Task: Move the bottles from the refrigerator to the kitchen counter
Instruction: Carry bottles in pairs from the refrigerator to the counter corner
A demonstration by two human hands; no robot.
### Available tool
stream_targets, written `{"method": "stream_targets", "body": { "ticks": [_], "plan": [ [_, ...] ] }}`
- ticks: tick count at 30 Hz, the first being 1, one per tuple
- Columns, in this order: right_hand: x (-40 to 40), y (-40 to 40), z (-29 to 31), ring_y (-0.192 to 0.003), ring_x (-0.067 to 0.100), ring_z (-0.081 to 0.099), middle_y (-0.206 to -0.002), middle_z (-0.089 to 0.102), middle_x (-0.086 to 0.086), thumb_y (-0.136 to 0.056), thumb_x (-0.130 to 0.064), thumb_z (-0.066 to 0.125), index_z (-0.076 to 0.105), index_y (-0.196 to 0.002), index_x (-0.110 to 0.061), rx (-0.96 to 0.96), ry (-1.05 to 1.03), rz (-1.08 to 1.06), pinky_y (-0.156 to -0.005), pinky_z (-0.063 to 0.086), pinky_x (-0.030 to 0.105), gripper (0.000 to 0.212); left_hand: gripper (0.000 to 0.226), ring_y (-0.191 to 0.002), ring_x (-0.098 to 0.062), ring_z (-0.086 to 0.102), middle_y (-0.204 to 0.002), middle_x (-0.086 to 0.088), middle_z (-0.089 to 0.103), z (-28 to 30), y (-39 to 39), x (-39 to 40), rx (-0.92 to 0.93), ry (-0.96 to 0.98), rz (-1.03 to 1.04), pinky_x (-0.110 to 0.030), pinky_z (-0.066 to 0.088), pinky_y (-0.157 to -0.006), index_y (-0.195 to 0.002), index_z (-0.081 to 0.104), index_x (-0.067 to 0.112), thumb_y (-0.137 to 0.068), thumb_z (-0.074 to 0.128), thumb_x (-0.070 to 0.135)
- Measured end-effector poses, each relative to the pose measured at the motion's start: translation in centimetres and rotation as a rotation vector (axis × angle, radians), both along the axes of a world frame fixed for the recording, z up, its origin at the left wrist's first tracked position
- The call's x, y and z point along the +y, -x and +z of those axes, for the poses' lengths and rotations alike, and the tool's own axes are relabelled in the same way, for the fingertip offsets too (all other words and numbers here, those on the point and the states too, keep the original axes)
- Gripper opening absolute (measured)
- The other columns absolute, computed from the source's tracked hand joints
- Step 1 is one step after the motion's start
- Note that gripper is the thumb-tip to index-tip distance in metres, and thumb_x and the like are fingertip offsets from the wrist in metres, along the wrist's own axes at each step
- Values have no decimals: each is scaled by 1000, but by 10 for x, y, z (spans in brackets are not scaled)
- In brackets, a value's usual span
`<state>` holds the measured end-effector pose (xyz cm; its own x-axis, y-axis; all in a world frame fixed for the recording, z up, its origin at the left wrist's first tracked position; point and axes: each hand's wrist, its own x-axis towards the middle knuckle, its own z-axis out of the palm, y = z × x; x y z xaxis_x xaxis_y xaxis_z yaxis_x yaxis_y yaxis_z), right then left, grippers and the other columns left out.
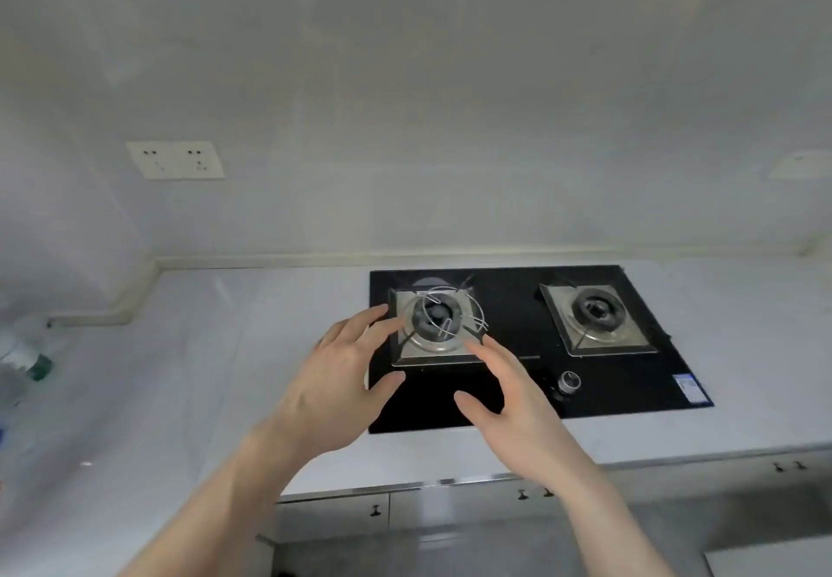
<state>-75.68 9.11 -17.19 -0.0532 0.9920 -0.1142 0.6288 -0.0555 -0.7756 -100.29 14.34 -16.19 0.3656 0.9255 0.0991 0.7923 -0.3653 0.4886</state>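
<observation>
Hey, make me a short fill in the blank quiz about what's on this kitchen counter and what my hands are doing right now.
1. Both hands, left hand and right hand, hold ____.
2. The black hob has ____ burners.
3. The bottle at the counter's far left has a ____ cap.
4. The wire ring sits on the ____ burner.

Missing words: nothing; two; green; left

A blurred bottle (27, 358) lies at the far left of the tabletop (225, 351), cut off by the picture's edge; only its green cap shows clearly. The left hand (333, 389) hides the stove's (517, 342) near-left corner. The sticker (686, 388) is unreadable.
</observation>
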Motion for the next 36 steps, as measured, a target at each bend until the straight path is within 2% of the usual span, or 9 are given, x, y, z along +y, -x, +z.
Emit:
{"method": "stream_targets", "body": {
  "ticks": [5,9,12,14,18,21,26,31,36],
  "plan": [
    [-65,-106,12,-150,-8,21,-165,16,-31,-99,-41,65,34,-155,-50,10,-56,-187,-122,27,25,64,58,-149,-10,25,-163,21,23,13,-117,-30,4,-36,-226,-36,27,-123,-151,38,44,-98,61,44],
    [-127,-184,21,-147,-6,30,-165,15,-30,-99,-42,65,33,-154,-52,9,-93,-368,-123,30,27,65,58,-151,-8,21,-164,23,19,25,-205,-47,44,-70,-397,-27,17,-123,-152,36,44,-99,58,47],
    [-176,-235,29,-147,-11,25,-167,14,-26,-100,-42,63,32,-156,-50,-26,-100,-523,-115,18,8,64,57,-150,-6,20,-164,22,20,38,-273,-59,45,-88,-560,-27,18,-122,-152,37,44,-99,57,49],
    [-216,-270,33,-153,-7,16,-168,15,-24,-100,-42,63,33,-156,-46,-55,-111,-658,-118,13,14,65,56,-150,-4,20,-164,23,20,42,-328,-70,39,-105,-686,-28,19,-123,-152,38,44,-99,57,49],
    [-276,-317,39,-149,1,29,-169,15,-21,-100,-42,64,33,-156,-45,-91,-97,-860,-114,15,9,64,54,-149,-3,23,-162,25,22,45,-419,-91,13,-106,-885,-30,24,-122,-149,41,45,-97,59,48],
    [-315,-346,41,-153,-4,14,-170,13,-21,-101,-43,62,31,-158,-44,-119,-91,-984,-116,9,12,65,51,-147,-3,26,-161,25,23,43,-483,-112,-14,-80,-1013,-30,27,-120,-145,44,46,-97,60,47],
    [-363,-398,44,-154,-4,12,-169,11,-24,-101,-45,60,31,-157,-46,-153,-67,-1158,-120,13,17,64,51,-145,-1,26,-161,25,24,37,-581,-145,-51,-73,-1193,-20,23,-114,-145,45,45,-97,61,45],
    [-387,-455,51,-153,-5,17,-168,10,-28,-100,-44,61,32,-156,-48,-172,-40,-1279,-123,23,24,63,52,-145,-1,27,-161,26,23,31,-673,-152,-79,-36,-1310,-26,27,-117,-146,44,45,-96,61,48],
    [-391,-513,62,-148,-12,15,-164,12,-33,-101,-43,61,32,-155,-50,-221,-64,-1368,-115,19,16,61,53,-145,-1,28,-160,26,24,37,-758,-153,-94,-28,-1376,-28,32,-117,-146,44,44,-96,60,49]
  ]
}}
